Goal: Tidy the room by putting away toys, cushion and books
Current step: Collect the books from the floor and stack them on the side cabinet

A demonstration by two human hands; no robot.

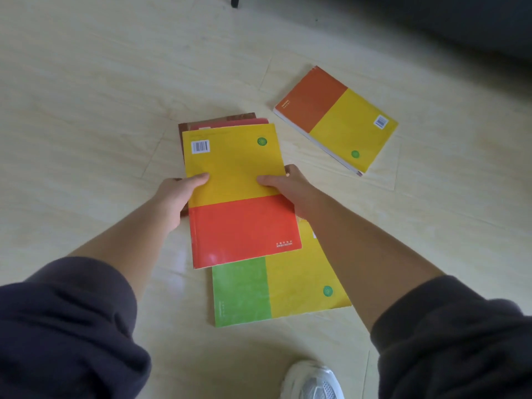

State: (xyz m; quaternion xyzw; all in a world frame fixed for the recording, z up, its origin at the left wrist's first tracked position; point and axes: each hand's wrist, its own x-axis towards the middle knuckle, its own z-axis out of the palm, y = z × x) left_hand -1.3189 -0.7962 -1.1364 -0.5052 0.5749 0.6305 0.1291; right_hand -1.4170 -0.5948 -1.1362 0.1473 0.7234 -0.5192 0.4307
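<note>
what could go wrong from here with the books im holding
1. The stack is uneven: the lower books poke out past the far edge of the top one, and the left hand and right hand grip only its sides, so one might slide out.
2. The green and yellow book lies on the floor just ahead of the shoe; a step forward could land on it.
3. The orange and yellow book lies apart and could get left behind.

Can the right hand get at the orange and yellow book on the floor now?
Probably not yet: the right hand grips the stack of books. Otherwise the way looks free: only bare floor lies between it and the orange and yellow book.
</note>
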